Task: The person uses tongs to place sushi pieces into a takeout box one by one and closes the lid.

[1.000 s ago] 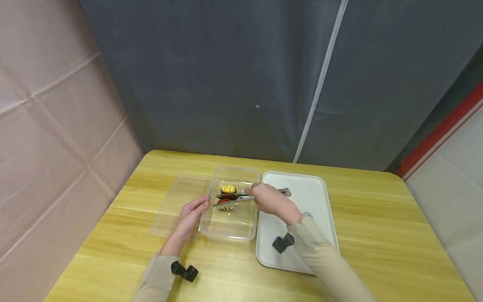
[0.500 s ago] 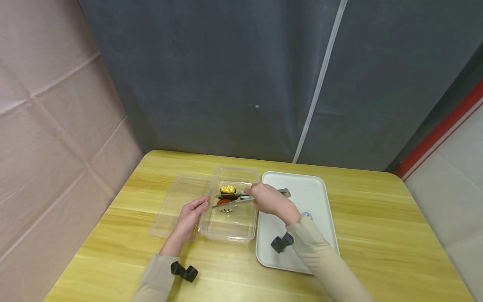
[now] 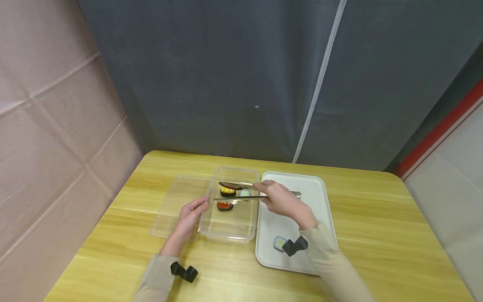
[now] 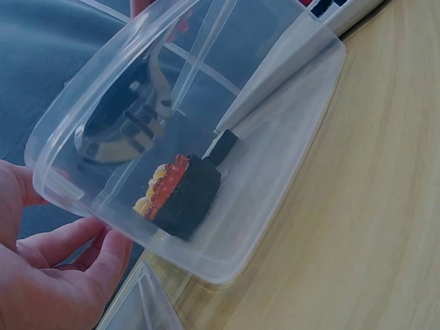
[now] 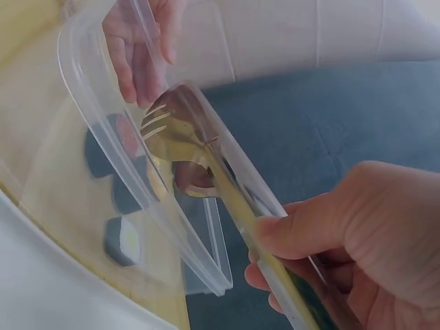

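Gripping a pair of metal tongs (image 3: 241, 191), the right hand (image 3: 278, 198) is seen at the centre of the head view, its fingers curled round the handles; the tong ends are spread apart over a clear plastic container (image 3: 230, 235) and nothing is held between them. Inside the container three sushi pieces are made out: a red-topped piece (image 3: 224, 206) lying free, a yellow-topped piece (image 3: 227, 191) partly covered by the tongs at its 12 o'clock, and a pale piece (image 3: 245, 193) largely hidden behind the tong arms. The container's near left edge is touched by the left hand (image 3: 187, 218) with relaxed fingers; whether it is gripped cannot be told. A clear lid (image 3: 170, 209) lies at the container's 9 o'clock. On the white tray (image 3: 320, 201) at 3 o'clock, another pale piece (image 3: 279, 243) is partly blocked by the black wrist mount. Everything rests on a wooden table (image 3: 377, 235).
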